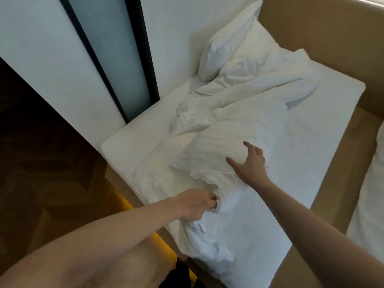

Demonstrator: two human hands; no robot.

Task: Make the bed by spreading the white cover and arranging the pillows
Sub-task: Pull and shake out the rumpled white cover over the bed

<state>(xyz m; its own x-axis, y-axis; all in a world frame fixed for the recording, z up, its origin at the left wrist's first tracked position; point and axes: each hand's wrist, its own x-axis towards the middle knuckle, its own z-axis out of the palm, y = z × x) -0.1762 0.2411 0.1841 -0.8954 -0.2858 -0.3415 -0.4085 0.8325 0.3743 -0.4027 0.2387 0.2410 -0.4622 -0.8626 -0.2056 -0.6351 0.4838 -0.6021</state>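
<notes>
A rumpled white cover (230, 129) lies bunched along the middle of the white mattress (301, 142). My left hand (195, 204) grips a fold of the cover near the mattress's near edge, fingers curled into the cloth. My right hand (249, 165) reaches over the cover's puffy middle with fingers spread, thumb against the fabric. Two white pillows (226, 42) lean at the far end, against the white wall and the tan headboard.
A tan padded bed frame (332, 34) surrounds the mattress at the far end and right. A second white bed (369, 204) shows at the right edge. Dark wood floor (41, 142) lies at left, with a yellow light strip (141, 223) under the bed edge.
</notes>
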